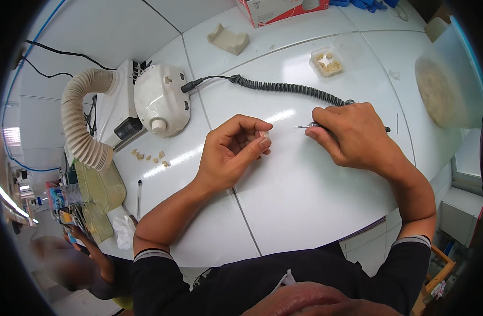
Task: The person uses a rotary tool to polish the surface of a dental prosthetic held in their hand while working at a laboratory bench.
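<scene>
Clear plastic tub (pixel 326 62) holds small beige pieces (pixel 329 65), far from hands.

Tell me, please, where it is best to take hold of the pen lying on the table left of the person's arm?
Grip the pen at mid-barrel, coming from above with fingers on its two long sides. It lies flat and nearly lengthwise toward the person, clear of the small tooth-like pieces, so a pinch across the thin barrel seems easiest.

A small cream-coloured tooth-shaped piece (pixel 263 135) is pinched between thumb and fingertips above the white table. A slim rotary handpiece (pixel 311 126) is held level just beside it, its thin metal bur pointed at the piece, 1 black coiled cord trailing behind.
</scene>
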`<control>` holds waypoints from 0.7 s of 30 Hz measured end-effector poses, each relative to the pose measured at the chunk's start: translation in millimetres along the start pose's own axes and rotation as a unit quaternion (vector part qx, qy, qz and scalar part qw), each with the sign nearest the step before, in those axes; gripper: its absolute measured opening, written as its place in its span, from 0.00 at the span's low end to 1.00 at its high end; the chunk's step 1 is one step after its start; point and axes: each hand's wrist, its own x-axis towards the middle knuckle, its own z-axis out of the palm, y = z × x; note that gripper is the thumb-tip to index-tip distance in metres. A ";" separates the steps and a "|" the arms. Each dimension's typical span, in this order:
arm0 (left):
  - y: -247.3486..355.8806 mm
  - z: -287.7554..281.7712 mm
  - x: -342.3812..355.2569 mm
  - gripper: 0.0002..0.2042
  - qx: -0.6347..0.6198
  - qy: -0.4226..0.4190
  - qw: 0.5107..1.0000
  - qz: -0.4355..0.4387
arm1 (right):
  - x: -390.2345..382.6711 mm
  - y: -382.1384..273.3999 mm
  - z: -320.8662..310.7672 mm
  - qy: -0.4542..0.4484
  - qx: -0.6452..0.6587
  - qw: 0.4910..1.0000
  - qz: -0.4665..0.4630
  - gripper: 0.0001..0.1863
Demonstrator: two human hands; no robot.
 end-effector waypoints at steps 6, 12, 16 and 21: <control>-1.6 1.8 0.3 0.10 -0.005 -0.006 1.000 0.001 | -1.2 -5.7 1.4 0.014 0.002 1.000 0.001 0.21; -0.7 2.5 1.8 0.10 0.022 -0.015 1.000 0.001 | -4.1 -20.1 4.7 0.028 0.035 0.999 -0.030 0.16; -3.1 1.2 1.2 0.10 0.050 -0.027 0.998 0.020 | -6.6 -27.9 9.2 0.020 0.034 0.998 -0.054 0.14; 2.4 3.5 1.9 0.09 0.080 -0.029 0.996 0.020 | -7.2 -26.4 11.7 0.031 0.024 0.997 -0.063 0.15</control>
